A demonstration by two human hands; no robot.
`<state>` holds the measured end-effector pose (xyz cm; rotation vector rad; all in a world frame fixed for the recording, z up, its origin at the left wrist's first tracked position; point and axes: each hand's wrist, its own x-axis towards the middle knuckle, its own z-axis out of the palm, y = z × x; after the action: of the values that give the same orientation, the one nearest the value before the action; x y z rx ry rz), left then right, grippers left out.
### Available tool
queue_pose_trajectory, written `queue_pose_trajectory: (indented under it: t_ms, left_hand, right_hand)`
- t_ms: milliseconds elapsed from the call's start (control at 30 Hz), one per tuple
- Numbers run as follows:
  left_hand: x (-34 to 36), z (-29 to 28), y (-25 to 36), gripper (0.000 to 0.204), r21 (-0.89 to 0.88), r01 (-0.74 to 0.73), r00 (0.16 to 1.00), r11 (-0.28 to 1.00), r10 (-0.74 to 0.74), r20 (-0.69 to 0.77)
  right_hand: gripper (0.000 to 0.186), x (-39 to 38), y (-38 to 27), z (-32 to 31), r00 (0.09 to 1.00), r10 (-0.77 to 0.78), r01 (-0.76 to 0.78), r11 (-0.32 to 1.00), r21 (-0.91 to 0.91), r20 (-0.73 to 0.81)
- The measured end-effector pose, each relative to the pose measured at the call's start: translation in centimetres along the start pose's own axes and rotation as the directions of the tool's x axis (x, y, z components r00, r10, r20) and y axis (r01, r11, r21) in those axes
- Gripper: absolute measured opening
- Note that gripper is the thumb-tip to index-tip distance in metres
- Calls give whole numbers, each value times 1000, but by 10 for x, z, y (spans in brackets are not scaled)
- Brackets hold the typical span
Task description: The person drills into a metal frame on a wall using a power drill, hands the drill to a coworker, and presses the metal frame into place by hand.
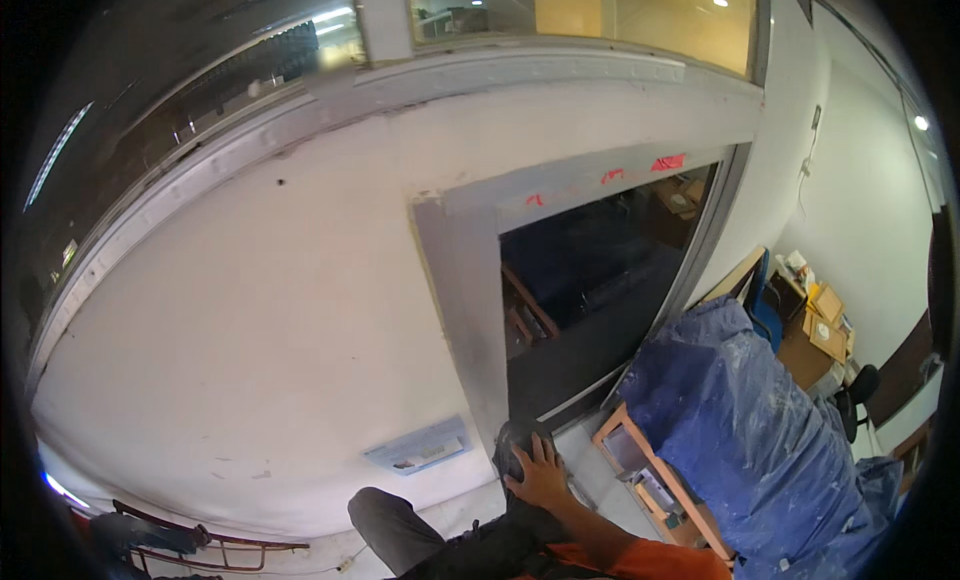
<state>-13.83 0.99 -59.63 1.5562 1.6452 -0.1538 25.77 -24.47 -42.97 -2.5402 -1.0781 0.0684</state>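
Observation:
My right hand [540,475] lies on my right knee [513,442], its fingers spread over the dark trouser cloth and holding nothing. An orange sleeve [650,560] covers that arm above the bare forearm. To the left, my other knee [378,515] is bent, in grey trousers. My left hand is out of the picture. Just beyond my knees, a pale blue printed sheet [420,446] sits low on the white wall [270,310].
A dark glass door [590,280] in a grey frame stands ahead. On the right, a blue plastic sheet [750,420] covers furniture, beside an open wooden shelf [665,485]. Cardboard boxes [828,320] and chairs lie beyond. A red metal frame [225,555] rests at lower left.

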Motion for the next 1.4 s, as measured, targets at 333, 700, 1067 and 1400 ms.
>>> queue_pose_trajectory:
  t_ms: [333,700,1067,1400]
  left_hand:
    - [-24,5,18,56,98,22,1000,995,-21,-10]
    - [-63,25,-63,44,612,-156,988,775,132,85]
    - [-122,59,-35,44,-80,105,972,991,-119,-201]
    - [-132,82,-59,47,-210,199,963,957,-231,-142]
  right_hand:
    - [67,20,32,18,997,49,-39,984,173,-58]
    - [54,12,4,-29,999,1,11,939,344,-36]
    - [52,46,33,61,925,-368,380,911,163,-99]
    - [57,17,-28,93,650,-512,287,850,442,561]
